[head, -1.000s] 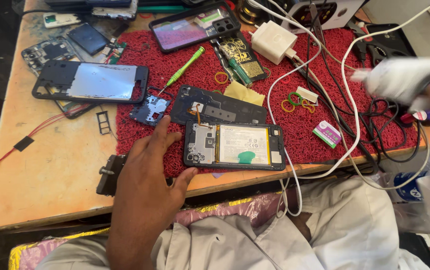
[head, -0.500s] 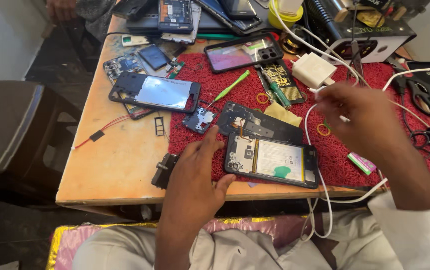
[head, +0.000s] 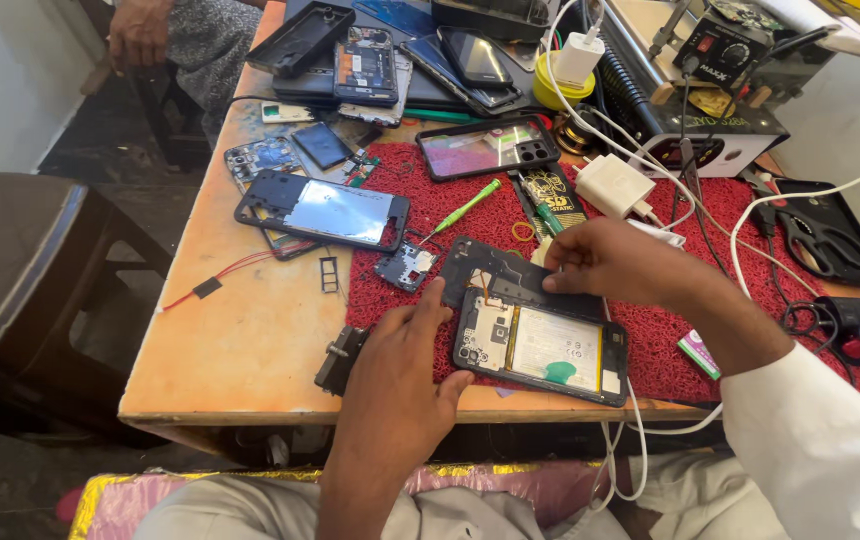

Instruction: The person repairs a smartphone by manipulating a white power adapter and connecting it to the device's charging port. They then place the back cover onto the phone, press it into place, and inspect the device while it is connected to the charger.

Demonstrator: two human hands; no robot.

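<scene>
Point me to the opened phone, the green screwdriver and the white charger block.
opened phone [head: 560, 348]: head view, on its battery.
green screwdriver [head: 472, 204]: head view, on its handle.
white charger block [head: 612, 186]: head view, on its top face.

Right hand came down onto black cover.

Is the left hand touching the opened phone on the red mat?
Touching: the head view shows the left hand with its fingers against the opened phone's left end.

Our right arm in long white sleeve; left forearm bare; both hands bare, no gloves; pale grey trousers.
</scene>
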